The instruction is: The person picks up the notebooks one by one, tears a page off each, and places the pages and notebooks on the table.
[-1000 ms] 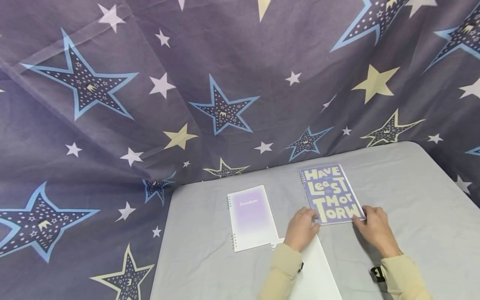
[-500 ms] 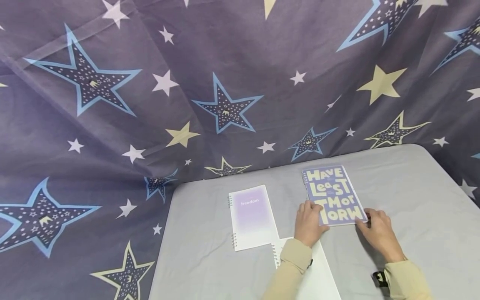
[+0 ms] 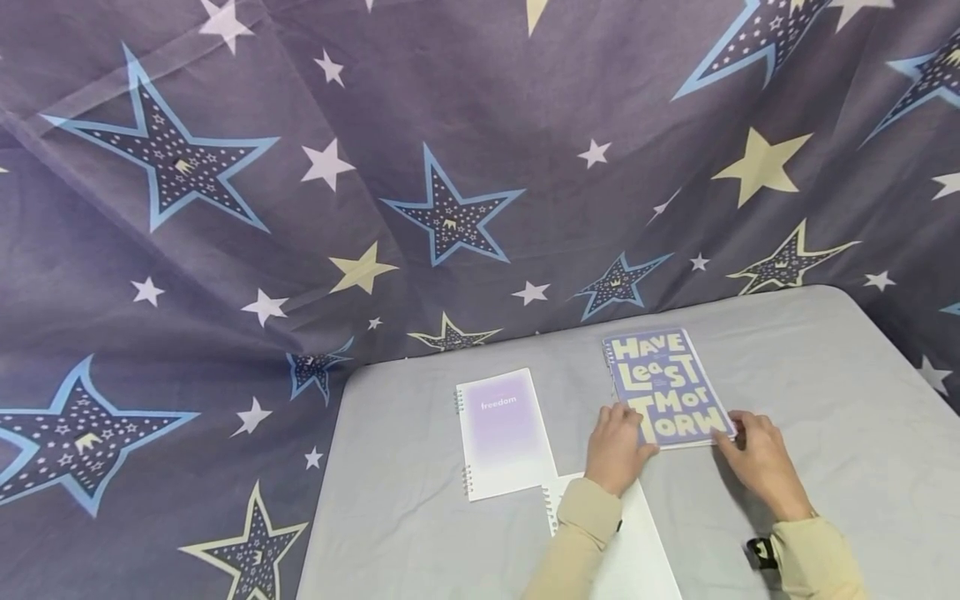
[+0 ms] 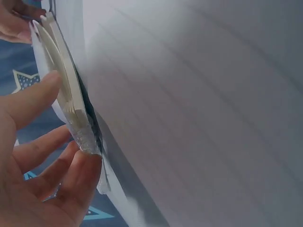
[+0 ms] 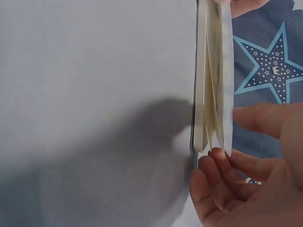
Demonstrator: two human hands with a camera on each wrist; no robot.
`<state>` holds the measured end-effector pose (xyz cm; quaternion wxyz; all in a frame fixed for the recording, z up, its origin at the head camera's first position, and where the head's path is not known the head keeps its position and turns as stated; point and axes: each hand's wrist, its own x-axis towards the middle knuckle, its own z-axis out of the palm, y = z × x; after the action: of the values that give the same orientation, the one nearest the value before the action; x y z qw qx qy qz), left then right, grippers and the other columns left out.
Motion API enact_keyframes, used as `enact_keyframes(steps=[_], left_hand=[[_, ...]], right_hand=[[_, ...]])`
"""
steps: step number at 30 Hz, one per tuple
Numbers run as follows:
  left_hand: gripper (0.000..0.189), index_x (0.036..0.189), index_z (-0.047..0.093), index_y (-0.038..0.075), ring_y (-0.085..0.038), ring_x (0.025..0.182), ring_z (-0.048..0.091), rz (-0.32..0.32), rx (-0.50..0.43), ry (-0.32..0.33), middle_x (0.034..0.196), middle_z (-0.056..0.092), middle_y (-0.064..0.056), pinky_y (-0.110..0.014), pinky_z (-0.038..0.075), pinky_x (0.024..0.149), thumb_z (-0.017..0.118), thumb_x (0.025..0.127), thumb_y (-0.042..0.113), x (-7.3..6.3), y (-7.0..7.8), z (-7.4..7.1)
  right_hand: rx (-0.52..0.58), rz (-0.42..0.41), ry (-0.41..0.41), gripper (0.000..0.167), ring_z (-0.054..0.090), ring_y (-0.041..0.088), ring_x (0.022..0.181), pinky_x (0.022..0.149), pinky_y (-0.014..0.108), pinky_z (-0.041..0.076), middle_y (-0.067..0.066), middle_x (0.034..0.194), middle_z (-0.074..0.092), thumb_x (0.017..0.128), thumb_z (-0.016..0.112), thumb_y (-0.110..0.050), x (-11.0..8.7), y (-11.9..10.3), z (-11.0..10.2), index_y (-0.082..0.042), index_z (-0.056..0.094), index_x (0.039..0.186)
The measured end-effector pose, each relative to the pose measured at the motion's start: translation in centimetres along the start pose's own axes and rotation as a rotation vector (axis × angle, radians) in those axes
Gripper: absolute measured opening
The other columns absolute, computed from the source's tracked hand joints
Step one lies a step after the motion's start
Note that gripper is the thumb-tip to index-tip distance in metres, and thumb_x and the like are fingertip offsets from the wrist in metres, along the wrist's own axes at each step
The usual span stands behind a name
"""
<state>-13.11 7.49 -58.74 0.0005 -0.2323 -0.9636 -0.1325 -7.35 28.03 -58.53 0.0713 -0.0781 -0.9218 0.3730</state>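
1. Head view: blue-violet notebook (image 3: pixel 666 385), lettered "HAVE LeaST MOT TORW", on grey surface (image 3: pixel 817 375); left hand (image 3: pixel 617 450) farther over its near-left corner than a second ago. Lilac-white notebook (image 3: pixel 506 435), "freedom", leftward.
2. Left wrist: left hand gripping coiled edge.
3. Right wrist: right hand (image 5: pixel 253 170) pinching near-right corner.

A small curtained-off nook; whether it sits in a home or a studio cannot be told. A dark purple-blue drape (image 3: pixel 525 108) printed with stars hangs beyond the left hand (image 3: pixel 617 450) and the right hand (image 3: pixel 761 458), reaching round to both sides. Beneath them spreads a round-cornered counter (image 3: pixel 405 533) covered in lightly wrinkled grey cloth.
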Motion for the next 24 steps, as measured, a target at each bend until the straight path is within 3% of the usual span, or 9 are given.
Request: enact_keyframes(steps=[8, 14, 21, 24], left_hand=[[0.046, 0.123, 0.068, 0.017, -0.011, 0.110, 0.053, 0.014, 0.035, 0.047, 0.123, 0.061, 0.004, -0.019, 0.051, 0.092, 0.069, 0.089, 0.047, -0.4, -0.1, 0.1], [0.042, 0.123, 0.068, 0.017, -0.012, 0.111, 0.053, 0.036, 0.064, 0.088, 0.123, 0.062, 0.004, -0.019, 0.053, 0.088, 0.063, 0.093, 0.047, -0.8, 0.0, 0.2], [0.041, 0.123, 0.068, 0.017, -0.014, 0.111, 0.054, 0.031, 0.046, 0.117, 0.126, 0.062, 0.003, -0.020, 0.053, 0.085, 0.062, 0.093, 0.046, -1.1, 0.0, 0.4], [0.044, 0.125, 0.067, 0.018, -0.013, 0.112, 0.054, 0.017, 0.029, 0.107, 0.128, 0.061, 0.004, -0.020, 0.053, 0.087, 0.064, 0.092, 0.047, -1.2, 0.0, 0.5]], right_hand=[[0.032, 0.017, 0.043, 0.049, 0.055, 0.045, 0.093, 0.080, 0.059, 0.045, 0.034, 0.102, 0.055, 0.099, 0.060, -0.021, -0.2, -0.4, -0.3, 0.021, 0.050, 0.122], [0.084, 0.065, 0.001, 0.062, 0.057, 0.048, 0.099, 0.082, 0.060, 0.047, 0.036, 0.110, 0.055, 0.104, 0.049, -0.036, -0.1, -0.9, -0.6, 0.021, 0.045, 0.130], [0.157, 0.116, -0.058, 0.068, 0.056, 0.054, 0.107, 0.085, 0.064, 0.048, 0.042, 0.116, 0.056, 0.106, 0.042, -0.040, 0.3, -2.0, -0.4, 0.018, 0.034, 0.141], [0.200, 0.122, -0.033, 0.063, 0.058, 0.053, 0.108, 0.084, 0.058, 0.052, 0.044, 0.121, 0.054, 0.105, 0.046, -0.035, 0.3, -2.4, -0.3, 0.014, 0.033, 0.143]])
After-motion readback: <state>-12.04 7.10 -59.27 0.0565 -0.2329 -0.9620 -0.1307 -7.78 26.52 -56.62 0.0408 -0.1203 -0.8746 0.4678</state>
